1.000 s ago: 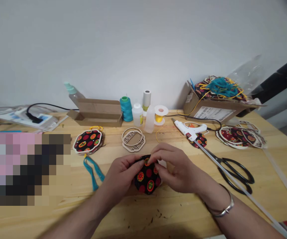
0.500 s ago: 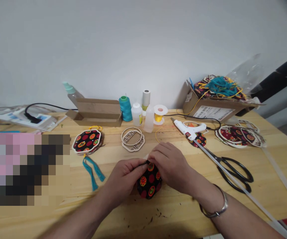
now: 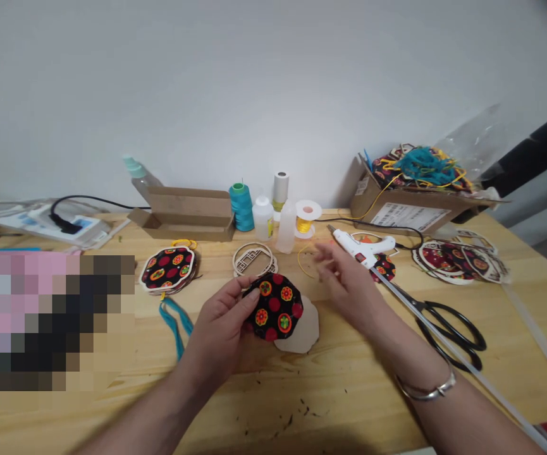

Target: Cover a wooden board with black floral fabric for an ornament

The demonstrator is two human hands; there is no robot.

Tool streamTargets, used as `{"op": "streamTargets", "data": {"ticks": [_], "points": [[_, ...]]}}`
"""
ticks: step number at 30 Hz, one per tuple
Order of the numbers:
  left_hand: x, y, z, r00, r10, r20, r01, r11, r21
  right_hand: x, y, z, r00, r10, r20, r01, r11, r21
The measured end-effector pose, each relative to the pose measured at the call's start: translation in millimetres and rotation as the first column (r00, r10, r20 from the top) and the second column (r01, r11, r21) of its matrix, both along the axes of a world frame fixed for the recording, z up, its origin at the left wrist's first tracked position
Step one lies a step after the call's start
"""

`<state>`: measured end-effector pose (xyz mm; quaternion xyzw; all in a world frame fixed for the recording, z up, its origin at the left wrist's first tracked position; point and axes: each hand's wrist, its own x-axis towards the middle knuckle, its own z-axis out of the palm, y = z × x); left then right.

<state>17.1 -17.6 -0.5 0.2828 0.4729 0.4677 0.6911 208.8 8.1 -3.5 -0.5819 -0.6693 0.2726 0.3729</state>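
Note:
My left hand [image 3: 228,316] pinches the left edge of a black fabric piece [image 3: 274,304] patterned with red dots and orange flowers. Below and to its right, a plain pale plate [image 3: 307,332] with a scalloped edge lies on the table, partly covered by the fabric piece. My right hand [image 3: 344,284] is apart from the fabric, fingers spread and holding nothing, close to the white glue gun [image 3: 361,248]. Behind the fabric piece lie a thin wooden ring and a lattice frame [image 3: 254,259], overlapping each other.
Left of my hands lies a stack of fabric ornaments [image 3: 167,268] with a teal tassel [image 3: 176,325]. Teal thread [image 3: 241,208], bottles [image 3: 286,227] and a yellow cord spool [image 3: 305,221] stand at the back. Black-handled scissors [image 3: 453,328] and a full cardboard box [image 3: 396,212] are at right.
My right hand has let go of the fabric piece and moved right, its fingers opening. The left hand has raised the piece slightly, and the pale plate now shows on the table.

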Motion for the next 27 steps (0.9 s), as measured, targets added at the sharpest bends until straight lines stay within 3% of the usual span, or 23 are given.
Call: {"op": "streamTargets", "data": {"ticks": [3,5,9,12,14,18,23,27], "points": [[-0.7,-1.4,-1.5,0.999,-0.037,0.017,0.037,0.999,0.024,-10.9,-3.9,-0.9,0.918,0.108,-0.381,-0.244,0.911,-0.331],[-1.4,-2.4,-1.9,0.996,-0.078,0.032,0.077,0.997,0.025,-15.5,-6.9,0.6,0.891,0.121,-0.438,-0.3,0.881,-0.365],[-0.9,-5.1,-1.1,0.977,-0.212,-0.024,0.212,0.977,-0.015,-15.8,-11.4,3.0,0.927,0.23,-0.295,-0.297,0.932,-0.207],[1.4,-8.0,-0.7,0.93,-0.362,-0.071,0.353,0.929,-0.107,-14.5,-13.7,2.1,0.919,0.343,-0.194,-0.366,0.925,-0.1],[2.8,-9.2,-1.4,0.914,-0.402,-0.048,0.391,0.907,-0.157,-14.5,-14.5,1.0,0.929,0.341,-0.142,-0.347,0.938,-0.022],[2.5,-7.8,-3.9,0.94,-0.341,0.022,0.341,0.932,-0.122,-15.3,-15.2,1.2,0.976,0.201,-0.09,-0.186,0.971,0.153],[0.8,-5.2,-6.3,0.941,-0.299,0.157,0.304,0.953,-0.003,-18.3,-17.4,0.0,0.933,0.358,-0.037,-0.34,0.91,0.238],[2.3,-6.0,-8.1,0.916,-0.307,0.257,0.317,0.948,0.004,-22.6,-20.1,-4.3,0.939,0.327,-0.103,-0.304,0.933,0.192]]}}
